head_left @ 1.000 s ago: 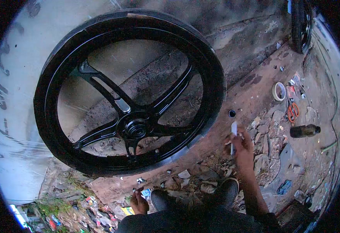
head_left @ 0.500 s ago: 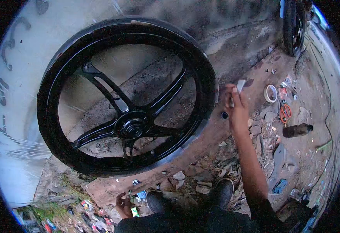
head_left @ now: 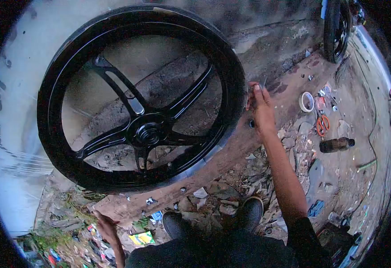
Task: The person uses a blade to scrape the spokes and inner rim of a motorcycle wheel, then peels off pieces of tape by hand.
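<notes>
Black spoked wheel [head_left: 148,130] upright above the brown earth strip [head_left: 231,156], spanning its left end, pale wall [head_left: 17,138] behind. Right hand [head_left: 261,105] at the wheel's right rim, thumb and fingers pinched narrow on a thin sliver [head_left: 265,80]; contact with the rim: cannot tell. Left hand [head_left: 108,227] near the strip's lower left corner, fingers loosely extended, grip wide. Off the strip's right edge: tape roll [head_left: 301,102], orange-handled scissors [head_left: 323,126], dark bottle [head_left: 336,144]. Second wheel [head_left: 331,35] at the strip's upper right end.
</notes>
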`<state>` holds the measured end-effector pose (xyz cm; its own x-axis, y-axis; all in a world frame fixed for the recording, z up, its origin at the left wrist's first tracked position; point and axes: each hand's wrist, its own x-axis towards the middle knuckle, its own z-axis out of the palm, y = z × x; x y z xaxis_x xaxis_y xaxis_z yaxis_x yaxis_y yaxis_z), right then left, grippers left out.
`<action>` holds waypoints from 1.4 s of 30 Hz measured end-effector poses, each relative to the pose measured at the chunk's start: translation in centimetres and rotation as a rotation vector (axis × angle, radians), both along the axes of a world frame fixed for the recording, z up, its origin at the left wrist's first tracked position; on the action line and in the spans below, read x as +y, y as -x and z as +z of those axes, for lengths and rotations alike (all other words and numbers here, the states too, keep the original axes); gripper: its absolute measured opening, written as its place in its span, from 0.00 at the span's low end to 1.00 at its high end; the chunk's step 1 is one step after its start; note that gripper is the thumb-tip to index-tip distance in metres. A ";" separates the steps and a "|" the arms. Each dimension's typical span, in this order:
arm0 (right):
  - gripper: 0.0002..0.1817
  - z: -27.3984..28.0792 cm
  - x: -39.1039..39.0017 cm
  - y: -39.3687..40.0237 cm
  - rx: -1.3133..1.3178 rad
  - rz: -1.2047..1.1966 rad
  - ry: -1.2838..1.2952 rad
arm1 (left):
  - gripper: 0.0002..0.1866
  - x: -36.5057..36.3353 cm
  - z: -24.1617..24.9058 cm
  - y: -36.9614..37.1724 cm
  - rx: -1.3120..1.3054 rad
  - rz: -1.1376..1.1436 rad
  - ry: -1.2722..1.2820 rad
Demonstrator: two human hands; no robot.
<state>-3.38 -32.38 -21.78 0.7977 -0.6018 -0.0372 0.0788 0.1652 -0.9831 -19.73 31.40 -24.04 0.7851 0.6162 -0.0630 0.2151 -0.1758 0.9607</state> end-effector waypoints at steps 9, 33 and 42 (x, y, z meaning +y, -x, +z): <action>0.23 -11.4 -0.4 -5.0 -0.114 0.084 0.029 | 0.31 -5.0 15.8 -18.4 -0.271 -0.283 -0.765; 0.17 8.8 0.7 -2.1 -0.105 -0.029 -0.097 | 0.20 -5.3 14.0 -10.4 -0.284 -0.508 0.356; 0.21 18.5 -8.4 -12.3 -1.009 0.161 1.224 | 0.11 -11.6 0.3 -6.7 -0.256 -0.326 0.146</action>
<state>8.90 -40.82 -3.24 0.2506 0.2183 0.9432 0.8108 -0.5797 -0.0812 -13.03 19.75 -23.78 0.9388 0.3323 0.0908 -0.0775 -0.0532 0.9956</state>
